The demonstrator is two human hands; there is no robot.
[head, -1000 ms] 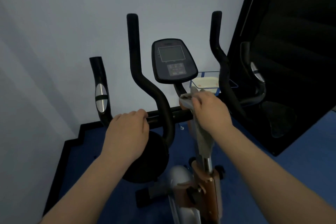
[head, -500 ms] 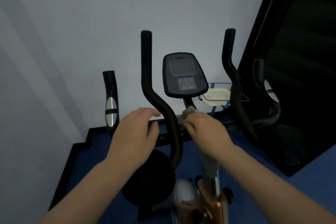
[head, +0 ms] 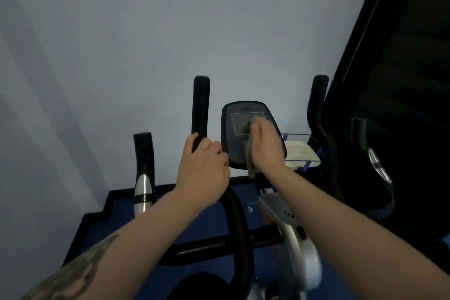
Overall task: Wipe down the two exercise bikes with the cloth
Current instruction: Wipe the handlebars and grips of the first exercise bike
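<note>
Currently on one exercise bike [head: 287,238], seen from above the hands. Left hand [head: 203,165] wrapped round the left upright handlebar [head: 201,109], fingers curled over the black grip at the bend, thumb side toward the console [head: 246,139]. Right hand [head: 266,146] up against the console face, fingers curled, gripping a grey cloth [head: 250,151] and pressing it on the right half of the display screen [head: 239,124]; loose end of cloth hanging past the console's lower edge. Right hand a bit motion-blurred, so exact finger layout unclear. Console tilted back on the centre post, between the two upright bars; right upright handlebar [head: 317,109] just beside a dark panel [head: 401,80] on the right. Lower side grip [head: 143,170] with a silver sensor plate left of the hands, well apart from both. Matching grip [head: 375,165] visible in the dark panel, looks like a reflection, can't confirm. Silver frame cover [head: 299,251] below the right forearm. Behind the console, a blue wire rack [head: 309,151] holding a pale tray-like item [head: 300,153], near the wall [head: 146,31]. Blue floor [head: 117,221] with black skirting along the wall. Only one bike clearly in frame.
</note>
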